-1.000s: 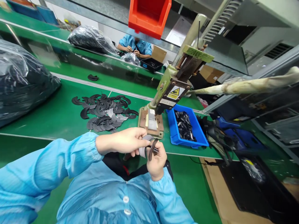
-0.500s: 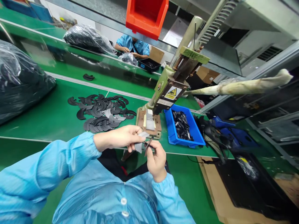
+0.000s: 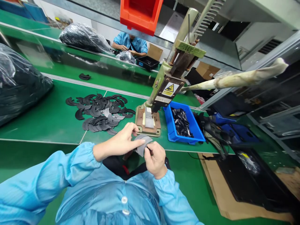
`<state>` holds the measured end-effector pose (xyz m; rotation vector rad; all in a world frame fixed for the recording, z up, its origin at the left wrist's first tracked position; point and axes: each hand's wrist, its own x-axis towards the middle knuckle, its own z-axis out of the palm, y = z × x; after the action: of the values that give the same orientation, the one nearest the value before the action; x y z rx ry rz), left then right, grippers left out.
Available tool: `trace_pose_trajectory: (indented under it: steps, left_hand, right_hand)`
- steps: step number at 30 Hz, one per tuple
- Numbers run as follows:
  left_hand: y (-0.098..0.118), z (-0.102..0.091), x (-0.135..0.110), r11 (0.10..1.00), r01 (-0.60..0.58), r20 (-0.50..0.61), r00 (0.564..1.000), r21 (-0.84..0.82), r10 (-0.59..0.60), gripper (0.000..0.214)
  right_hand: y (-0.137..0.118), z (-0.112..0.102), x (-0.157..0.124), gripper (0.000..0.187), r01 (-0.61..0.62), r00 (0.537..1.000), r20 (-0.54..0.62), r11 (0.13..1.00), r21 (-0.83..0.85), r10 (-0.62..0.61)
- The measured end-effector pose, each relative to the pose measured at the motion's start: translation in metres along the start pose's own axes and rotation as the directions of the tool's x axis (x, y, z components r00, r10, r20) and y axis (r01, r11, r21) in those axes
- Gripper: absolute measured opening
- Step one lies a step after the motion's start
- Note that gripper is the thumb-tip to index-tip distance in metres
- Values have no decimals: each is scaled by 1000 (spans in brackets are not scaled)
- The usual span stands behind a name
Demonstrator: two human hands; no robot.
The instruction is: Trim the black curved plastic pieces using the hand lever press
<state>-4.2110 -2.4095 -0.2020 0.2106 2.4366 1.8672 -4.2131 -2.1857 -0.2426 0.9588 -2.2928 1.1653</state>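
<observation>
Between my hands is a curved grey piece [image 3: 142, 144], held just in front of the bench edge. My left hand [image 3: 125, 139] grips it from the left, its thumb lying along the top. At the piece's right end, my right hand [image 3: 155, 158] pinches with bent fingers; whether a small dark part is also in that pinch is hidden. Beyond them stands a green hand press [image 3: 161, 90], with a light metal block [image 3: 149, 120] on its base plate. Left of the press lies a loose pile of curved dark grey pieces [image 3: 98, 109].
A blue bin [image 3: 172, 137] of small black parts stands right of the press. A red bin [image 3: 140, 23] hangs above. The press lever [image 3: 234, 79] reaches out rightward. A large plastic bag [image 3: 21, 84] fills the left; a co-worker [image 3: 131, 43] sits across the bench.
My left thumb has moved onto the grey piece, which now shows its broad face. The dark strip seen by my right fingers earlier is no longer visible. The view has shifted slightly.
</observation>
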Motion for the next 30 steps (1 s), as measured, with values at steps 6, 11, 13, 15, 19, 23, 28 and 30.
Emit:
trace_pose_trajectory:
  steps: [6,11,13,15,19,23,28,30]
  left_hand:
    - [-8,3,3,891,274,321,934,-363,-156,49]
    - [-15,-15,27,858,298,252,946,-419,-205,55]
    - [-25,-29,49,859,303,119,953,-411,-279,53]
    - [-32,-47,81,858,333,-20,929,-391,-369,47]
    - [-30,-85,166,864,350,-222,868,-363,-445,33]
    - [-15,-114,231,899,273,-361,845,-343,-395,20]
    - [-27,-124,238,920,287,-433,817,-267,-380,30]
    - [-33,-123,227,934,274,-425,835,-229,-349,29]
  right_hand:
    - [1,0,-3,4,-17,1000,21,1000,-13,18]
    - [11,-3,-8,32,-100,995,-2,995,17,100]
    - [16,-4,-15,35,-145,989,-33,989,40,146]
    - [19,-5,-23,30,-174,983,-52,983,58,177]
    - [17,-6,-30,26,-189,980,-40,978,93,193]
    - [16,-15,-28,26,-171,984,-36,982,77,174]
    - [21,-40,-36,27,-190,980,-56,982,9,190]
    - [26,-57,-35,24,-179,981,-74,983,-29,177]
